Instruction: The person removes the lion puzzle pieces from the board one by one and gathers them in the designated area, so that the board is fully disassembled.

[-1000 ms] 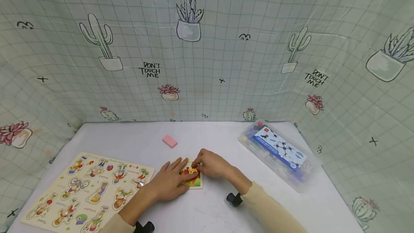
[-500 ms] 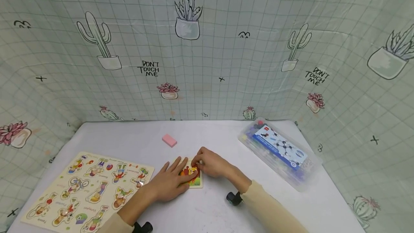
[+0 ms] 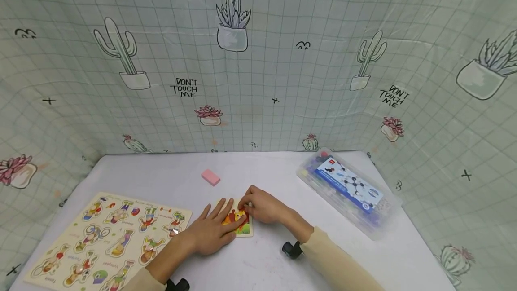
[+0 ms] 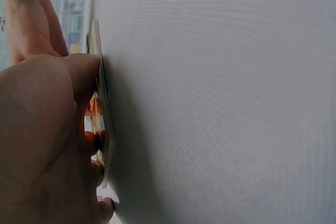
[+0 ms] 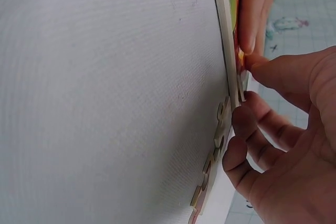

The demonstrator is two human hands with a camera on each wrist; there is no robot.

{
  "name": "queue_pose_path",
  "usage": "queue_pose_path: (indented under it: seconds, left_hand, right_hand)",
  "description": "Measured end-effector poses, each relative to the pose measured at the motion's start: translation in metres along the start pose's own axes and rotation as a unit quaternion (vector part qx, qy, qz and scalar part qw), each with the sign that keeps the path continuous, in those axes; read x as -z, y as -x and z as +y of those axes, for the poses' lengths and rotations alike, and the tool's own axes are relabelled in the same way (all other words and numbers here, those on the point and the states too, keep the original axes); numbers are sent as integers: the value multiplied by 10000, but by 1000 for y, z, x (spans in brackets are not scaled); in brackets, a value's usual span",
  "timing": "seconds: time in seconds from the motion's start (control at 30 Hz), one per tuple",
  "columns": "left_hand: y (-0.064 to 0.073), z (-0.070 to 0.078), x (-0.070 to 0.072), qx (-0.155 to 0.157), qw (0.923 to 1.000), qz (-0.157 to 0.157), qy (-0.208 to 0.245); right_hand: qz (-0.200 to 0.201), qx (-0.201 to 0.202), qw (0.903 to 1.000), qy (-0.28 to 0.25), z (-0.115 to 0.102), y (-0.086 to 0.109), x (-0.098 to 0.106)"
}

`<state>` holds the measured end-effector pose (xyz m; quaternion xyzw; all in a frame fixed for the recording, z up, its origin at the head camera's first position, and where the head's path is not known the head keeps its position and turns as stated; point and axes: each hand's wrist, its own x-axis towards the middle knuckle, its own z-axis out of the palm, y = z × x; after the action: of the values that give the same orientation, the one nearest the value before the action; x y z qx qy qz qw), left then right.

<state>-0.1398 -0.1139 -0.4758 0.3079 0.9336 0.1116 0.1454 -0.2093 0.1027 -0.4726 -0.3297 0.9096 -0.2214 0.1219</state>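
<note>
A small wooden jigsaw puzzle (image 3: 245, 229) with a bright red, yellow and green picture lies on the table. My left hand (image 3: 212, 233) rests across its left part with fingers spread, one finger reaching over the picture. At the far right corner, my right hand (image 3: 263, 205) pinches a thin puzzle piece (image 5: 242, 86) between thumb and fingertips, right at the board's edge. In the right wrist view, several loose puzzle pieces (image 5: 209, 169) lie on the table beside the board, under the right hand's fingers. The left wrist view shows the board's side edge (image 4: 108, 124) by the left thumb.
A large cream picture board (image 3: 133, 210) with sports figures lies at the left, partly under the left forearm. A pink block (image 3: 211, 177) sits behind the puzzle. At the right is a clear plastic case (image 3: 349, 192) with a blue label. A patterned cloth (image 3: 258, 66) hangs behind the table.
Both hands stay at the puzzle in almost the same place. The right fingertips shift only slightly at the corner; the head view moves a little.
</note>
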Motion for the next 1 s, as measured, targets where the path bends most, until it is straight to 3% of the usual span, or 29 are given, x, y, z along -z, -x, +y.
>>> queue_pose_path:
  seconds: [1.0]
  left_hand:
    - [1,0,-1,40,9999,61,70]
  right_hand:
    - [326,-136,9993,-145,-3,-1,7]
